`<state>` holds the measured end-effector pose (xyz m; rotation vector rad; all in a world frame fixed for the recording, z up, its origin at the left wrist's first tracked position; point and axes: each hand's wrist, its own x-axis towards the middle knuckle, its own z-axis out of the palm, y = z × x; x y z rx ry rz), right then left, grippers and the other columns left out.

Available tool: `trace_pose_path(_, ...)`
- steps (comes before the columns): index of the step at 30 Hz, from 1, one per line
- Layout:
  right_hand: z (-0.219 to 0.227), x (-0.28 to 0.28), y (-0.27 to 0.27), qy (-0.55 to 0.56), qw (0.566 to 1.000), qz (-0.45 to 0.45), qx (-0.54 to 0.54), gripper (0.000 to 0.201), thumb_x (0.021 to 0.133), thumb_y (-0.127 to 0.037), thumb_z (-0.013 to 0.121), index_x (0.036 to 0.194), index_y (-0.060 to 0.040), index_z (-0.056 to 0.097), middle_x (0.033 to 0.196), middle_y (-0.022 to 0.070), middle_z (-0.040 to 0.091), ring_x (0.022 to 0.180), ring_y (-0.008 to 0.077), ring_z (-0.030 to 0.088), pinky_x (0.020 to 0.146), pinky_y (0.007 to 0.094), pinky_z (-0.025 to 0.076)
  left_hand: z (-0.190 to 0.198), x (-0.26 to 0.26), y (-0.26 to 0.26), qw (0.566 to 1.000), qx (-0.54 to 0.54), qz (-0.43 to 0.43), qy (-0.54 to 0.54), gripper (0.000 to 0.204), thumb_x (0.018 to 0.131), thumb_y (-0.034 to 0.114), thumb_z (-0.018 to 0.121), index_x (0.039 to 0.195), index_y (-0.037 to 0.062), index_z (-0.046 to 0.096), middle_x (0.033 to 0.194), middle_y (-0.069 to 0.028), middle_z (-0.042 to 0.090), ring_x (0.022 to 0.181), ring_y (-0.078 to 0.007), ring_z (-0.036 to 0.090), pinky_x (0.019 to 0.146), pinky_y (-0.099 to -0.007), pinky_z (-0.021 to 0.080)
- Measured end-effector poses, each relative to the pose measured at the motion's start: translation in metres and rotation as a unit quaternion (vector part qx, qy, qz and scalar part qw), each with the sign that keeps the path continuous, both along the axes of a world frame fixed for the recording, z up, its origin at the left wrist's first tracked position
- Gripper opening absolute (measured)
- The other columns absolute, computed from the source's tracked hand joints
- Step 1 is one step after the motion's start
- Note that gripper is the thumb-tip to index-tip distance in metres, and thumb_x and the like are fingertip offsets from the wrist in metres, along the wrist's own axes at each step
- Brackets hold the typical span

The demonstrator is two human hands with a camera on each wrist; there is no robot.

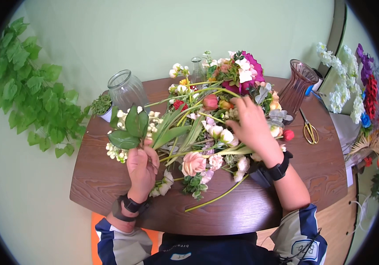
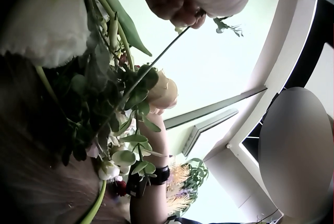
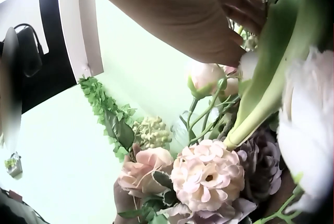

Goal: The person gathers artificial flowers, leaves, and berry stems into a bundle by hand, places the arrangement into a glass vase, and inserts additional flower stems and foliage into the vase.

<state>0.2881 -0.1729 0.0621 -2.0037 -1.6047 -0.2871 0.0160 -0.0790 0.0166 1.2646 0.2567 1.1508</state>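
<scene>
Head view, left grip (image 1: 141, 168) pinching sprig (image 1: 135, 123), right grip (image 1: 256, 126) released, flowers (image 1: 216, 131) between, scissors (image 1: 307, 123) rightward

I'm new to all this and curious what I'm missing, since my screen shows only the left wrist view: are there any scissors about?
Observer: Yes, the head view shows scissors with gold handles on the table, to the right of the flowers.
Visitor: Oh! And is there a jar anywhere?
Observer: A clear glass jar stands at the back left of the table.
Visitor: Is a hand over the flowers?
Observer: The right hand is, with its thumb and fingers apart; I can't tell whether it touches a bloom.
</scene>
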Motion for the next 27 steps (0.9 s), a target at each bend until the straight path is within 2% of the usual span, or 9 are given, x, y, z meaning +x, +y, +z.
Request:
trace_pose_path(3,-0.004,0.017,0.000,-0.021,1.000,0.002,-0.019,0.045,0.070,-0.011,0.072,0.111,-0.0044,0.053,0.092,0.0160,0.060,0.090,0.0351,0.058,0.082,0.0434,0.044,0.001,0.000,0.004,0.999,0.018,0.043,-0.009,0.030,0.099,0.025,0.044,0.117,0.0000,0.043,0.067,-0.0056,0.049,0.051,-0.0079,0.042,0.043,-0.0182,0.033)
trace_pose_path(5,-0.006,0.019,0.000,-0.018,0.995,0.014,-0.096,0.043,0.070,-0.011,0.072,0.109,-0.0061,0.056,0.091,0.0157,0.062,0.084,0.0353,0.060,0.078,0.0435,0.046,0.001,0.000,0.004,0.998,0.005,0.056,-0.016,0.022,0.098,0.020,0.046,0.110,0.0015,0.047,0.068,-0.0042,0.050,0.052,-0.0060,0.043,0.042,-0.0176,0.032)
trace_pose_path(6,-0.006,0.015,0.000,-0.032,0.998,0.018,-0.046,0.032,0.069,-0.009,0.069,0.100,-0.0063,0.060,0.088,0.0149,0.062,0.078,0.0350,0.061,0.072,0.0438,0.049,0.000,-0.001,0.004,0.998,0.005,0.056,-0.016,0.022,0.098,0.020,0.046,0.110,0.0015,0.047,0.068,-0.0042,0.050,0.052,-0.0060,0.043,0.042,-0.0176,0.032)
trace_pose_path(7,-0.007,0.014,0.002,-0.030,0.998,0.018,-0.047,0.032,0.069,-0.009,0.069,0.100,-0.0063,0.060,0.088,0.0149,0.062,0.078,0.0350,0.061,0.072,0.0438,0.049,-0.001,-0.001,0.003,0.997,-0.003,0.070,-0.015,0.018,0.098,0.017,0.047,0.106,0.0018,0.048,0.070,-0.0032,0.051,0.052,-0.0055,0.044,0.041,-0.0178,0.031)
trace_pose_path(10,-0.011,0.013,0.006,-0.041,0.997,0.026,-0.052,0.016,0.068,-0.003,0.065,0.084,-0.0047,0.061,0.082,0.0131,0.058,0.074,0.0340,0.061,0.065,0.0436,0.049,-0.002,-0.003,-0.001,0.995,-0.001,0.101,-0.003,0.011,0.096,0.011,0.048,0.101,0.0019,0.051,0.073,-0.0017,0.052,0.052,-0.0047,0.045,0.040,-0.0180,0.030)
trace_pose_path(14,-0.001,0.009,0.002,-0.009,0.998,0.049,-0.024,0.015,0.070,0.000,0.063,0.084,-0.0046,0.059,0.083,0.0132,0.057,0.076,0.0339,0.060,0.066,0.0437,0.048,0.008,-0.002,-0.008,0.988,0.038,0.148,0.017,0.009,0.095,0.007,0.048,0.102,0.0013,0.052,0.085,-0.0039,0.056,0.052,-0.0050,0.045,0.042,-0.0182,0.032)
trace_pose_path(21,0.032,-0.008,-0.009,-0.107,0.985,0.063,0.120,0.020,0.068,0.006,0.062,0.084,-0.0047,0.056,0.081,0.0099,0.055,0.076,0.0311,0.057,0.065,0.0398,0.046,0.005,-0.003,-0.004,0.973,0.063,0.220,-0.032,0.013,0.095,0.004,0.046,0.106,-0.0001,0.050,0.101,-0.0092,0.058,0.052,-0.0058,0.044,0.047,-0.0192,0.034)
trace_pose_path(25,0.041,-0.011,-0.013,-0.057,0.971,0.081,0.219,0.026,0.068,0.014,0.058,0.088,-0.0028,0.056,0.089,0.0119,0.058,0.080,0.0308,0.058,0.068,0.0359,0.047,0.001,-0.008,-0.004,0.979,0.067,0.190,-0.003,0.015,0.095,0.003,0.045,0.109,-0.0004,0.050,0.103,-0.0092,0.059,0.053,-0.0048,0.043,0.047,-0.0187,0.033)
trace_pose_path(27,0.043,-0.013,-0.016,0.024,0.956,0.077,0.281,0.028,0.069,0.015,0.056,0.092,-0.0020,0.056,0.091,0.0135,0.058,0.082,0.0293,0.059,0.071,0.0333,0.047,0.000,-0.008,-0.005,0.981,0.084,0.175,0.013,0.016,0.095,0.002,0.045,0.110,-0.0002,0.050,0.104,-0.0090,0.059,0.053,-0.0043,0.042,0.047,-0.0182,0.033)
